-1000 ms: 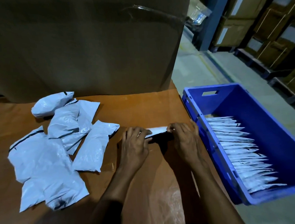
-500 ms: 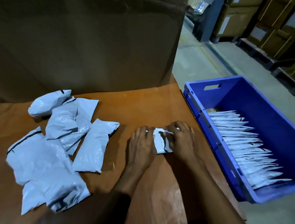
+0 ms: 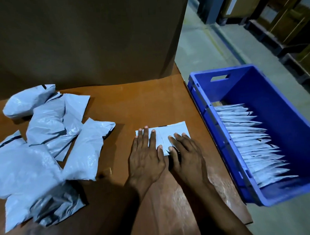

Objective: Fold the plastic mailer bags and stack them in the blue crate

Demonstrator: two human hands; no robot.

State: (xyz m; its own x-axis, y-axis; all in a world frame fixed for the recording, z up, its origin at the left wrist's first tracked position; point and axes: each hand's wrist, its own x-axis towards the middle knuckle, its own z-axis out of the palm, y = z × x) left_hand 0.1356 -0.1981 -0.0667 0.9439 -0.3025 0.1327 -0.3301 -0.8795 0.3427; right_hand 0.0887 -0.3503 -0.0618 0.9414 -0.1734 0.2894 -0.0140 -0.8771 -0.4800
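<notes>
Since half a second back, we see the folded mailer bag point(image 3: 171, 134) go from bunched under curled fingers to spread flat on the table point(image 3: 141, 103), center frame. Left hand point(image 3: 147, 158) and right hand point(image 3: 186, 155) lie side by side, fingers straight, pressing it down (creasing the fold, we judge). Its long axis runs left-right, the right end tilted slightly up-frame toward the blue crate point(image 3: 259, 88), where folded bags point(image 3: 249, 141) sit in a row. Unfolded mailers point(image 3: 45, 140) wait at left.

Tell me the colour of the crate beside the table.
Blue; the crate shows best in the head view, with folded white mailers stacked inside.
</notes>
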